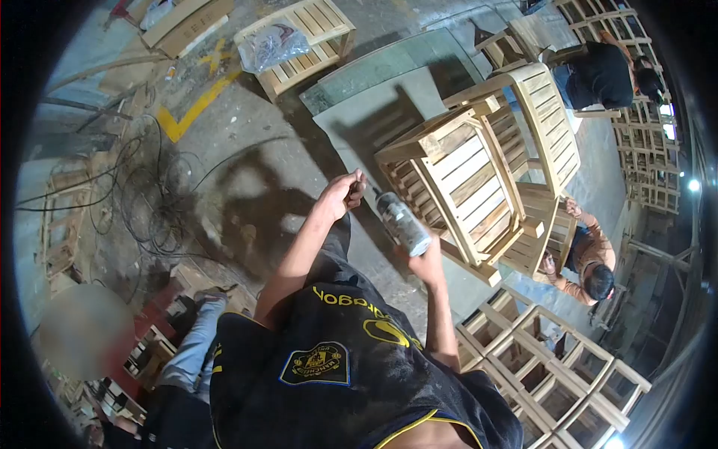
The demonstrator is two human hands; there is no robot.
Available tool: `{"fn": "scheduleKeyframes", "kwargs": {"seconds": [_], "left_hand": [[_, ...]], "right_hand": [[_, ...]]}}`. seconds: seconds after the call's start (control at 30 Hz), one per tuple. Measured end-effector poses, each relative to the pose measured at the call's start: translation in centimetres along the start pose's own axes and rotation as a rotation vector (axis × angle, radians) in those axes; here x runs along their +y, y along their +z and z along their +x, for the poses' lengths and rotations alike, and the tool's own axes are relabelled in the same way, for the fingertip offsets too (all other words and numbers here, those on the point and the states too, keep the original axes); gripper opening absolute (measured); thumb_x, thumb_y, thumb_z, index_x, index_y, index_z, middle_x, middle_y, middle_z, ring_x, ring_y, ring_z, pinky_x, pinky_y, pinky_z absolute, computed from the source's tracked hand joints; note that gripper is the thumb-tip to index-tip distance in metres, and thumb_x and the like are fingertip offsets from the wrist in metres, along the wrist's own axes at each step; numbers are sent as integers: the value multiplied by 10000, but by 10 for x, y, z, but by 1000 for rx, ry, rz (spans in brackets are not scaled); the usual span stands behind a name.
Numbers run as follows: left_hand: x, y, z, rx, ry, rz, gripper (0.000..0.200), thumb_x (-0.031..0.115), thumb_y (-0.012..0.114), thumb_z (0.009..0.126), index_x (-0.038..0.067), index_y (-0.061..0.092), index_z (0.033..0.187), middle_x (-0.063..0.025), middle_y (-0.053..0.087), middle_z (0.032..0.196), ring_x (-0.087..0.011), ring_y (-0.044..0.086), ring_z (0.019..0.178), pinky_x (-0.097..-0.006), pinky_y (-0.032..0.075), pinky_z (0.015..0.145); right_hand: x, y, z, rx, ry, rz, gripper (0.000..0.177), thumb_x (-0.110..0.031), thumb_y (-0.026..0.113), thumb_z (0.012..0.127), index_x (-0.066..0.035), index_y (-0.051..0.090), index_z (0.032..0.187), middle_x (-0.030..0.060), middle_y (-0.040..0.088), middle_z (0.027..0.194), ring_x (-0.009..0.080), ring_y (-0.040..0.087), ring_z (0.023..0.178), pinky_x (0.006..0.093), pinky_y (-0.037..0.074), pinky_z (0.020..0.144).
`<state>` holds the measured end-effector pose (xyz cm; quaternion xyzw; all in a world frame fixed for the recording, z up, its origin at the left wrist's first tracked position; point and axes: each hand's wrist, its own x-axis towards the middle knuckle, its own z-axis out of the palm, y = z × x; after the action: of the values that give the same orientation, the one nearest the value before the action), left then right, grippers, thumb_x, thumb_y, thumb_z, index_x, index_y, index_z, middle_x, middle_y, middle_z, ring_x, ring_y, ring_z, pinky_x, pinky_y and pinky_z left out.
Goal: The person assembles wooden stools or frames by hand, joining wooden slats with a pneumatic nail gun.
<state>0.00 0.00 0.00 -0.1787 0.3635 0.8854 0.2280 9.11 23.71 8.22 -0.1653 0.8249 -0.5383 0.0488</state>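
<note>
My right hand (pixel 425 263) is wrapped round the lower end of a grey cylindrical tool (pixel 402 224), which looks like a power tool and points up and to the left. To its left my left hand (pixel 344 193) is raised with its fingers curled together; whatever they hold, if anything, is too small to name. Just right of the tool stands a slatted wooden furniture frame (pixel 467 183), apart from my left hand.
A wooden slatted piece (pixel 546 127) leans behind the frame. Two co-workers are at the right, one in orange-brown sleeves (pixel 591 224). Stacked wooden frames (pixel 553 367) stand lower right. Cables (pixel 149 202) lie left. A small slatted table (pixel 329 22) bears a plastic bag.
</note>
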Motion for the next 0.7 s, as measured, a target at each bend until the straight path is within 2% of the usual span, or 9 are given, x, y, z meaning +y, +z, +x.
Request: {"fn": "scheduleKeyframes", "kwargs": {"seconds": [0.03,0.07,0.1,0.17,0.33,0.47,0.57,0.6,0.7], "left_hand": [[-9,0,2,-18,-34,14,253,338,558,941,91,544,888,52,500,648,-48,365,458,-221,266,401],[-22,1,3,-33,-70,28,253,338,561,939,95,546,871,50,487,650,-48,368,459,-225,265,396],[-158,32,-83,95,-315,-123,279,358,593,917,100,575,814,58,466,621,-49,365,446,-218,256,389],[-173,58,-77,347,-367,46,295,370,618,899,105,599,769,67,449,589,-50,359,435,-212,258,386],[-227,52,-24,313,-500,11,328,337,560,936,107,580,703,53,368,517,-68,286,375,-255,206,341],[-283,45,15,356,-608,-43,287,348,572,929,92,617,805,37,432,552,-102,329,389,-279,260,358],[-328,38,45,476,-519,-244,282,358,580,924,102,618,812,25,497,603,-119,380,419,-283,323,379],[-363,8,63,330,-563,-381,268,361,592,917,119,616,805,20,541,640,-128,462,485,-295,382,410],[-426,-31,96,317,-206,-652,165,236,581,924,78,630,928,1,647,788,-118,588,642,-321,491,533]], "right_hand": [[6,-3,-10,-27,19,-52,370,-53,695,690,-4,641,1053,97,688,921,152,633,837,303,493,781],[10,-2,-22,3,30,-64,346,-41,688,629,10,629,967,183,658,839,271,654,764,344,497,713],[-21,-49,-139,-178,332,-138,353,-50,692,639,6,630,982,176,665,826,279,660,748,347,502,702],[-11,-54,-146,-144,396,-115,353,-67,701,648,4,636,988,169,670,813,298,662,732,350,506,689],[43,-67,-161,-97,588,-120,249,-49,681,659,16,662,898,172,681,788,262,686,746,343,507,659],[83,-67,-174,-19,622,-120,202,-37,660,649,47,650,833,184,662,711,273,673,682,358,502,627],[130,-69,-165,-48,638,-156,203,-35,658,629,67,634,803,220,646,703,320,669,685,386,503,626],[149,-64,-163,-60,654,-195,202,-35,658,626,68,632,798,226,645,709,332,668,692,397,503,634],[236,-33,-174,-24,674,-243,230,-82,668,632,68,627,801,259,643,764,382,656,763,444,498,696]]}}
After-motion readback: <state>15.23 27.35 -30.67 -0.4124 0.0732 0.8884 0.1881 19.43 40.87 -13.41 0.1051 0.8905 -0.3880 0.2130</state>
